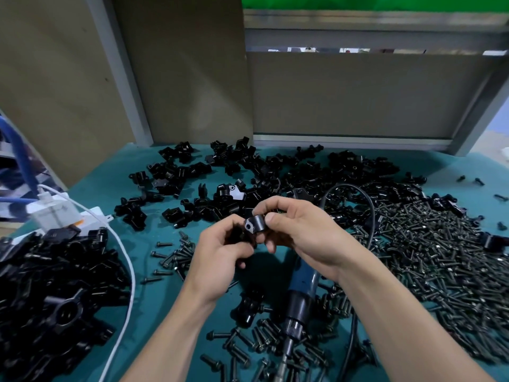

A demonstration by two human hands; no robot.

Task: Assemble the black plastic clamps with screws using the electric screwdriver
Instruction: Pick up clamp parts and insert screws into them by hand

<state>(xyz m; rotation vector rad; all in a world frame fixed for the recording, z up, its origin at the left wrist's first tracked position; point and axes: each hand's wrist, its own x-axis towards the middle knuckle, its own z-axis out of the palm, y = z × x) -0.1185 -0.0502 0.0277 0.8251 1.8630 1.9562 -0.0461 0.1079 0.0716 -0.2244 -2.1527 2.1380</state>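
Two hands meet above the teal mat, right hand point(297, 230) pinching a clamp half point(254, 224), left hand point(220, 249) curled around another; best align holes squarely before reaching for the screwdriver point(298, 296).

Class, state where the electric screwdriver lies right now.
In the head view, the electric screwdriver lies on the green mat low centre, beneath the right hand, among loose screws.

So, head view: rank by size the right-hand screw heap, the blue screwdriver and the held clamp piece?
1. screw heap
2. screwdriver, though partly hidden
3. clamp piece, clearly smallest
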